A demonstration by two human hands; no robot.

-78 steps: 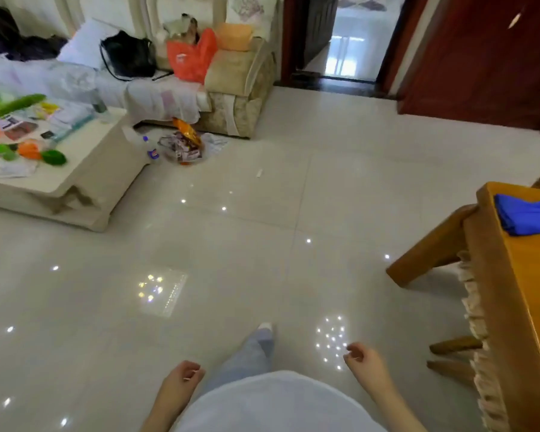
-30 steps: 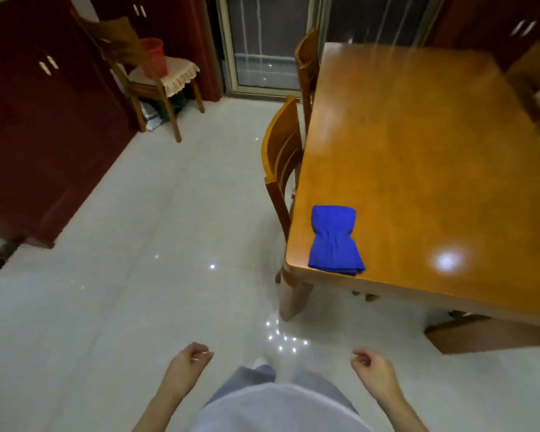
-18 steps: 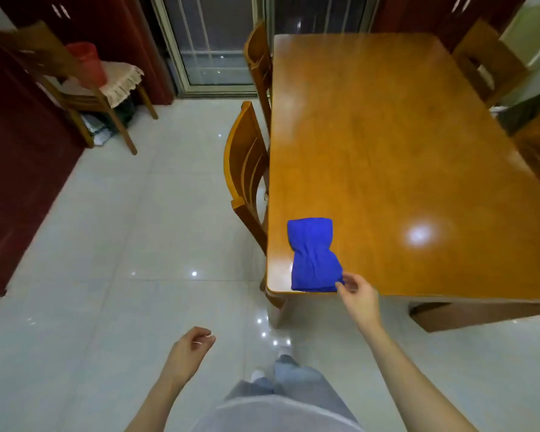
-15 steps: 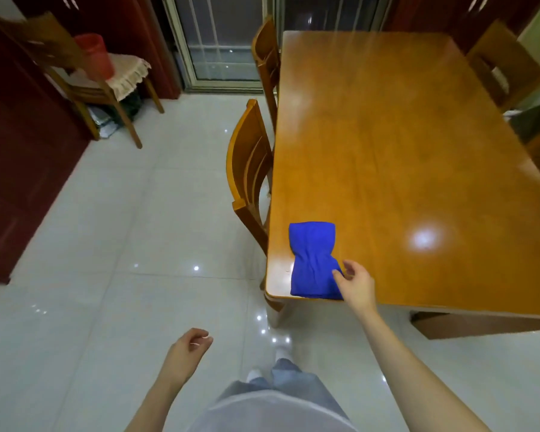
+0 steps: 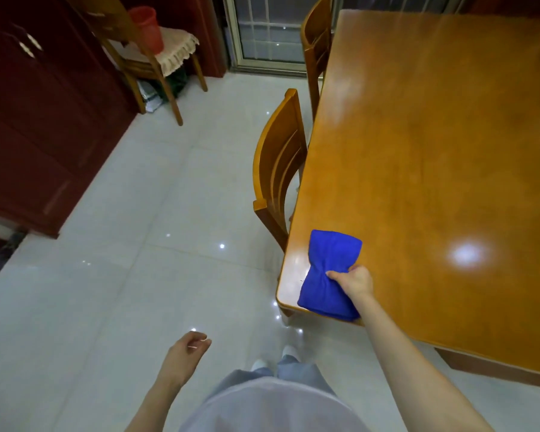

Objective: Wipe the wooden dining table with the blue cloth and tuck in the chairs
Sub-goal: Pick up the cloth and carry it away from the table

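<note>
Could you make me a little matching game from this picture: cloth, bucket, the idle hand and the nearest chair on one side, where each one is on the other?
1 blue cloth
2 red bucket
3 left hand
4 nearest chair

a on a cushioned seat by the dark cabinet
b over the floor, holding nothing
c backrest against the edge of the table
d on the near corner, gripped by the right hand

Pairs: 1-d, 2-a, 3-b, 4-c.

On table (image 5: 434,151) near-left corner: cloth (image 5: 328,275), my R hand (image 5: 354,282) on it. Along table left edge: near chair (image 5: 278,169), far chair (image 5: 315,48). Far left: third chair (image 5: 144,57).
</note>
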